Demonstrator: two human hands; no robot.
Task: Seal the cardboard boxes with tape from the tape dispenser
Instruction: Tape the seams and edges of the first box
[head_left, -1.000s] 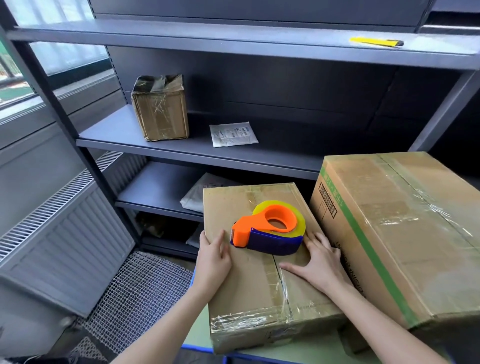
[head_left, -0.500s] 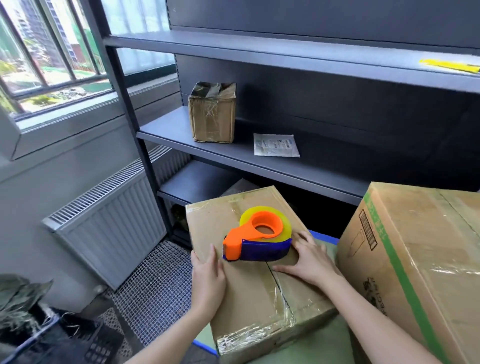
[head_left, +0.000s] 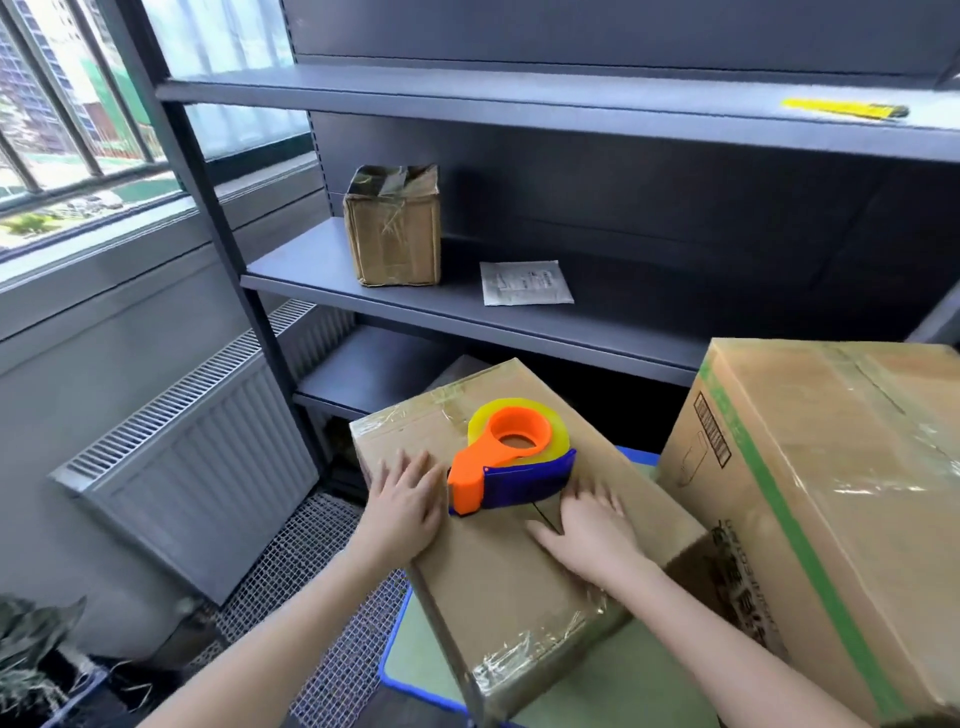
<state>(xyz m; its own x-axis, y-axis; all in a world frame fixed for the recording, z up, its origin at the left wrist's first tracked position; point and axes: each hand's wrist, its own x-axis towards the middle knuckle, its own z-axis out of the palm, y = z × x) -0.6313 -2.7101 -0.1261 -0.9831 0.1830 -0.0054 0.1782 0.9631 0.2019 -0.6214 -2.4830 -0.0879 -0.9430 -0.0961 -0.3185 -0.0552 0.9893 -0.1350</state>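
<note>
A flat cardboard box with clear tape along its seams lies tilted on a green table with a blue edge. On its top sits an orange and blue tape dispenser holding a yellowish tape roll. My left hand lies flat on the box top, just left of the dispenser. My right hand rests flat on the box top, just below and right of it. Neither hand holds the dispenser. A larger box with a green stripe stands at the right.
A dark metal shelf unit stands behind, with a small taped box and a white packet on its middle shelf. A yellow cutter lies on the top shelf. A radiator and window are at the left, wire mesh flooring below.
The flat box has turned, its near end swinging toward the right, with both hands flat on top. The camera view has shifted left and up.
</note>
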